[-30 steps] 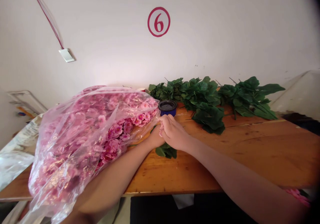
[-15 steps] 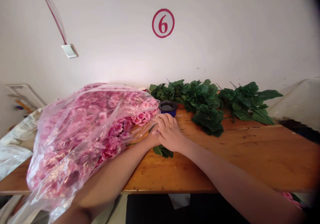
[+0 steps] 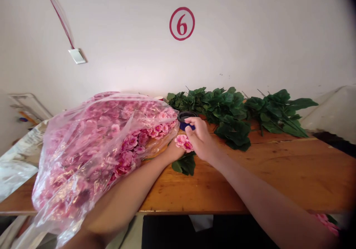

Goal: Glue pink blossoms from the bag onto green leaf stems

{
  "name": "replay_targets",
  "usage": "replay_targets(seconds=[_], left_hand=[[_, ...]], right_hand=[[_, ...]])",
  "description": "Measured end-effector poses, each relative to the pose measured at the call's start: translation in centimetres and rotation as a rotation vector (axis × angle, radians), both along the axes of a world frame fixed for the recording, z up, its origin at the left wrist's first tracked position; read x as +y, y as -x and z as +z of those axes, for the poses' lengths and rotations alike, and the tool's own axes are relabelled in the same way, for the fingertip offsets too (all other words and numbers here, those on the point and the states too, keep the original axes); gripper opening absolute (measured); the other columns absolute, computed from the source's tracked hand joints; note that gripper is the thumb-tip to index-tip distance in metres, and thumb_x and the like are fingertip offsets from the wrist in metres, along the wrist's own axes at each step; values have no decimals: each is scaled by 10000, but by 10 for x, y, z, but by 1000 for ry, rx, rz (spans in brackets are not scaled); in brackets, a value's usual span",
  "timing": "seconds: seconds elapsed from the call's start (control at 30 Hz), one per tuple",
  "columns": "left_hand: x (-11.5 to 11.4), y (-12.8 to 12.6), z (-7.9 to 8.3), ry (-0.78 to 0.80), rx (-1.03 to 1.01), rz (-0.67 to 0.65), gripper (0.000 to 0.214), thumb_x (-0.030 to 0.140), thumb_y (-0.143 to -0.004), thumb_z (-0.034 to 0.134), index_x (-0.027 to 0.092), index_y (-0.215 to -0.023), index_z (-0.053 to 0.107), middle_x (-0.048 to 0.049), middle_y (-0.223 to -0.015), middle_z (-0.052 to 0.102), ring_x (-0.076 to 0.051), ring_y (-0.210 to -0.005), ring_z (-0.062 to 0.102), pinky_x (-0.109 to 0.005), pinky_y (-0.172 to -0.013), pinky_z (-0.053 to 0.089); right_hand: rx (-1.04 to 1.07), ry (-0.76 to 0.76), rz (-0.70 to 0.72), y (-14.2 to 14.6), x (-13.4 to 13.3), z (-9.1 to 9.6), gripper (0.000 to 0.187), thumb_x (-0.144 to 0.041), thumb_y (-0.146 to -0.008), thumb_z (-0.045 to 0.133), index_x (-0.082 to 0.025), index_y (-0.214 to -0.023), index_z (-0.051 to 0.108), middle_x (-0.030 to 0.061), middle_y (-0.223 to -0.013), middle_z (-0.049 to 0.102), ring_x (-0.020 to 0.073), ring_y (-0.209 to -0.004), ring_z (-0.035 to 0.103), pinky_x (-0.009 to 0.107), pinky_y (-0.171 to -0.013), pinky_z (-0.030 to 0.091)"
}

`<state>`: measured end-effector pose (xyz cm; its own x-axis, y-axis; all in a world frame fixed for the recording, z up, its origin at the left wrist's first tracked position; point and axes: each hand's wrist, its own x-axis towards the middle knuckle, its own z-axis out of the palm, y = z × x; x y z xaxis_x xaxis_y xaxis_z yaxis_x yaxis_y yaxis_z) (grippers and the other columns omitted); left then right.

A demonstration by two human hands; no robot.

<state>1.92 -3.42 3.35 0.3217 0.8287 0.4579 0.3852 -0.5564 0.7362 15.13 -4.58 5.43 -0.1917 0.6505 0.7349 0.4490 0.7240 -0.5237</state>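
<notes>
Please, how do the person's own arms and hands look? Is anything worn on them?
The left hand and right hand are bare: no gloves, and no ring or watch shows. The left forearm and right forearm are bare too, with no sleeve in view.

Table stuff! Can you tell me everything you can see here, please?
bag of pink flowers: one, clear plastic, left side of the table
leaf bunches: about three, dark green, along the wall
leaf sprig: one, dark green, on the table below the hands
round container: one, dark blue with black top, behind the hands
pink flower cluster: one, pink, between the hands
wooden table: one, orange-brown, under everything
number 6 sign: one, red and white, on the wall
wall plate: one, white, upper left
cord: one, red, above the plate
left hand: one, beside the cluster
right hand: one, near the container
</notes>
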Motion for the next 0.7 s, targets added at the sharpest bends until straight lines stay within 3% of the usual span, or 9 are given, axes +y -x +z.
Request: replay_targets(seconds=[0.1, 0.2, 0.3, 0.4, 0.57, 0.7], left_hand=[[6, 10, -2, -17, 64, 12, 203, 250, -872, 408, 178, -789, 578, -47, -822, 624, -192, -902, 538, -341, -919, 460], [12, 13, -8, 53, 111, 32, 198, 239, -843, 434, 159, -690, 531, -27, -724, 590, -161, -743, 508, -309, -760, 477], [14, 14, -13, 72, 123, -37, 144, 230, -814, 492, 142, -729, 569, -20, -762, 608, -137, -714, 506, -277, -719, 464], [14, 14, -15, 77, 124, -112, 116, 236, -761, 593, 137, -813, 624, -24, -824, 631, -136, -733, 526, -266, -726, 469], [14, 12, -21, 58, 190, -33, 57, 187, -707, 618, 137, -722, 593, -13, -777, 604, -143, -735, 518, -286, -749, 467], [12, 11, -18, -2, 182, 8, 26, 117, -703, 572, 140, -715, 574, -9, -742, 595, -143, -727, 524, -292, -773, 477]], right_hand=[[2, 37, -92, -11, -1, 14, 208, -388, -928, 452, -210, -950, 556, 79, -975, 577, 213, -941, 534, 353, -837, 427], [-172, 117, -38, -17, -1, 19, 185, -383, -862, 565, -215, -783, 568, 34, -823, 580, 190, -814, 535, 306, -711, 406], [-260, 218, 133, -15, 5, 11, 102, -294, -837, 596, -213, -776, 593, 7, -784, 592, 143, -697, 531, 267, -636, 386], [-271, 240, 205, -9, 13, -1, 70, -185, -825, 587, -198, -761, 609, 3, -751, 602, 128, -669, 540, 251, -627, 382], [-336, 176, 174, -1, 20, -11, 169, -34, -742, 586, -175, -649, 580, 12, -699, 603, 135, -685, 552, 248, -648, 376], [-301, 212, 88, 3, 19, -14, 195, -39, -739, 559, -193, -855, 590, -4, -708, 595, 134, -654, 548, 239, -621, 375]])
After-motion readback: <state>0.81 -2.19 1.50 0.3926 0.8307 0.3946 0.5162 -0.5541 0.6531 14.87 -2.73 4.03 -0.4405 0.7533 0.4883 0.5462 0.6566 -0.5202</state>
